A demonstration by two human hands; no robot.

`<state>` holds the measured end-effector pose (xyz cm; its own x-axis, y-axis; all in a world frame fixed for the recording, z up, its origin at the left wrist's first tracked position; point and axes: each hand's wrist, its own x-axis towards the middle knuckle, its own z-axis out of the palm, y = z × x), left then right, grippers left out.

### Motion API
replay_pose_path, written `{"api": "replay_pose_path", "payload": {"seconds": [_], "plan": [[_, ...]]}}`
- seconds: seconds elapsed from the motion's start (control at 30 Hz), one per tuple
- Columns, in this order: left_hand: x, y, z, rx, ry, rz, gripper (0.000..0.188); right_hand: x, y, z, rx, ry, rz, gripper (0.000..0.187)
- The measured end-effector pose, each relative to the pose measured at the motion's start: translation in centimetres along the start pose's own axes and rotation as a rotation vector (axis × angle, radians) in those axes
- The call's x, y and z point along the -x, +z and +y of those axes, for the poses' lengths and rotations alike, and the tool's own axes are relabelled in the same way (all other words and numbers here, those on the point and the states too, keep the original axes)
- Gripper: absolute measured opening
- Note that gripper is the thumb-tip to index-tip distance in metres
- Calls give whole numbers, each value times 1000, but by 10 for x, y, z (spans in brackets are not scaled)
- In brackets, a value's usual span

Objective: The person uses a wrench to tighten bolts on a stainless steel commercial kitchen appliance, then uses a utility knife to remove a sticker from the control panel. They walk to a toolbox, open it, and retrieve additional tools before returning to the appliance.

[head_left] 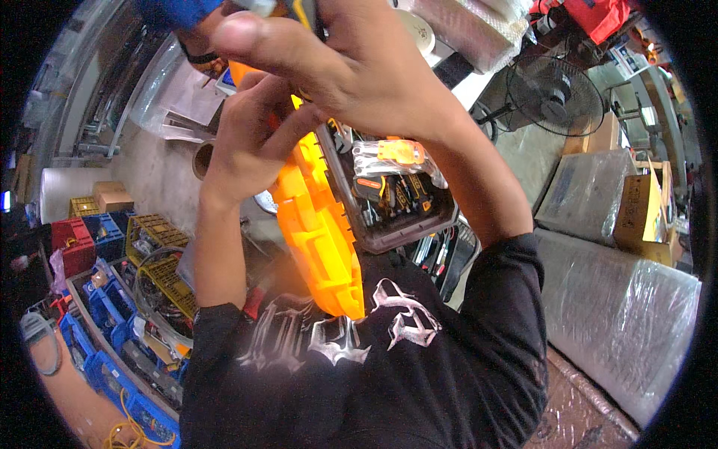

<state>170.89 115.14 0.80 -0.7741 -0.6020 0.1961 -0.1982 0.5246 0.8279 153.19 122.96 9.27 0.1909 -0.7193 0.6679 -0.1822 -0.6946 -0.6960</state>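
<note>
In front of my chest, a tool case stands open, its orange lid (pixel 318 217) on the left and its dark tray (pixel 396 236) on the right. Inside the tray lie a wrench set (pixel 389 155) in an orange holder and several black-and-yellow hand tools (pixel 404 196). My left hand (pixel 250 146) is closed beside the lid's upper part; what its fingers pinch is hidden behind my other hand. Above it, my right hand (pixel 336 67) curls around a grey-and-yellow object (pixel 303 11), cut off by the top edge and too partial to name. Its thumb points left.
At left are blue parts bins (pixel 105 374), a red crate (pixel 73 245) and yellow crates (pixel 161 280). A black fan (pixel 555 93) stands at back right, above plastic-wrapped boxes (pixel 606 322). Something blue (pixel 176 13) shows at top left. More tools (pixel 445 258) lie beyond the tray.
</note>
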Motion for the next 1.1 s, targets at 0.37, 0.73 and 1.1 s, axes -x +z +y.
{"api": "replay_pose_path", "payload": {"seconds": [0.37,0.73,1.1], "plan": [[8,3,-6,354,51,75,23,64,-53,139,637,682,243,44],[11,2,-7,288,75,152,20,118,46,289,1023,994,-689,28],[21,-7,-17,235,150,124,27,105,10,299,793,822,-1010,41]]}}
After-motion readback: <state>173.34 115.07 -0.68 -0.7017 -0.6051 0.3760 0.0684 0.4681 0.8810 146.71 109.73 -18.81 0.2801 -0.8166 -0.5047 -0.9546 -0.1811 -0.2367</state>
